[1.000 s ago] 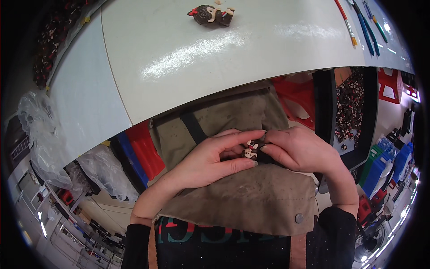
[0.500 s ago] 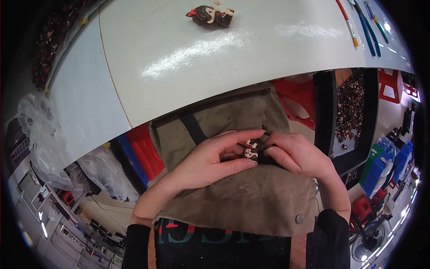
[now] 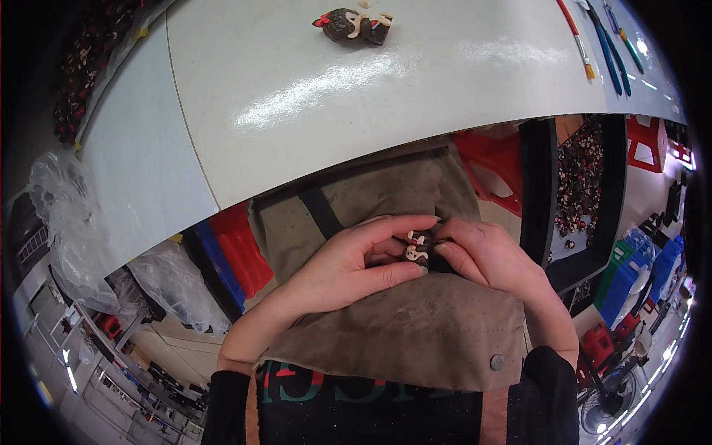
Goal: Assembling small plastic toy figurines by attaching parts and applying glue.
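Note:
Over my lap, my left hand (image 3: 337, 263) is closed round a small dark brown figurine (image 3: 417, 254) with a cream face and a bit of red. Its thumb lies along the figurine's near side and the fingers curl round the far side. My right hand (image 3: 489, 256) is pinched at the figurine's right side, thumb and forefinger close together. Whatever sits between those fingertips is hidden. A second, larger-looking figurine (image 3: 352, 27), dark brown with red and cream parts, lies on its side on the white table (image 3: 297, 126).
A paintbrush (image 3: 577, 41) and blue-handled pliers (image 3: 608, 52) lie at the table's right. To my right, a black-walled tray (image 3: 578, 178) holds many small brown pieces. Clear plastic bags (image 3: 174, 285) hang at the left. Brown apron cloth (image 3: 400, 319) covers my lap.
My right hand has turned slightly at the wrist, its fingertips staying by the figurine. The held figurine has tilted a little. My left hand has barely moved.

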Action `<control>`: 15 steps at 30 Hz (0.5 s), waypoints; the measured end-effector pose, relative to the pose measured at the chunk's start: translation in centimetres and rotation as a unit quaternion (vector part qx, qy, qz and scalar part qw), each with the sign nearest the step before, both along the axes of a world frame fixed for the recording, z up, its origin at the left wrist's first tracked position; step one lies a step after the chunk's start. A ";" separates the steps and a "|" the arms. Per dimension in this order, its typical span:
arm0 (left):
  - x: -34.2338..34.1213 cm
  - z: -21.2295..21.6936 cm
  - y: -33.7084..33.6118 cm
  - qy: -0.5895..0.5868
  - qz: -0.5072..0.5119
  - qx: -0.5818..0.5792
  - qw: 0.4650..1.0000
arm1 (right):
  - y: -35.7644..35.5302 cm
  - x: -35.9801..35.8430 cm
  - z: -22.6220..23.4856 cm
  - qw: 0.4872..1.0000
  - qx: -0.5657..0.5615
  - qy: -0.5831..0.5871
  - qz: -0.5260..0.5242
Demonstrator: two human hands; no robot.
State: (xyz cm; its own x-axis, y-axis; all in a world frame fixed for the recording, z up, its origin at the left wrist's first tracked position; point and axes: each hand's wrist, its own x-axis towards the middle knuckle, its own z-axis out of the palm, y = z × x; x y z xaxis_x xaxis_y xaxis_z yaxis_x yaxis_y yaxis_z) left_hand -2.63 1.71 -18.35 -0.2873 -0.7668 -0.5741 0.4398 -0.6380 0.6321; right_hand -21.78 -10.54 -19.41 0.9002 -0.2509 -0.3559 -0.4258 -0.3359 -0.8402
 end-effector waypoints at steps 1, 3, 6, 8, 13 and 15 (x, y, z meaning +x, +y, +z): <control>0.0 0.0 -0.1 0.001 0.002 -0.003 1.000 | 0.1 0.0 0.0 1.000 0.000 0.000 0.000; -0.1 0.0 -0.2 -0.008 0.003 -0.007 1.000 | 0.2 -0.1 0.1 0.999 -0.038 0.017 -0.006; -0.3 -0.2 -0.2 -0.024 0.002 -0.021 0.999 | 0.0 0.0 0.6 0.998 -0.045 0.041 0.013; -0.4 -0.2 -0.2 -0.031 -0.001 -0.031 0.999 | -0.4 0.2 1.1 0.999 -0.031 0.041 0.017; -0.8 -0.1 -0.5 -0.025 -0.007 -0.033 0.999 | -1.5 0.1 1.5 0.997 0.018 0.060 0.042; -1.0 -0.1 -0.8 -0.029 -0.010 -0.028 0.999 | -2.1 0.1 1.5 0.993 0.073 0.073 0.052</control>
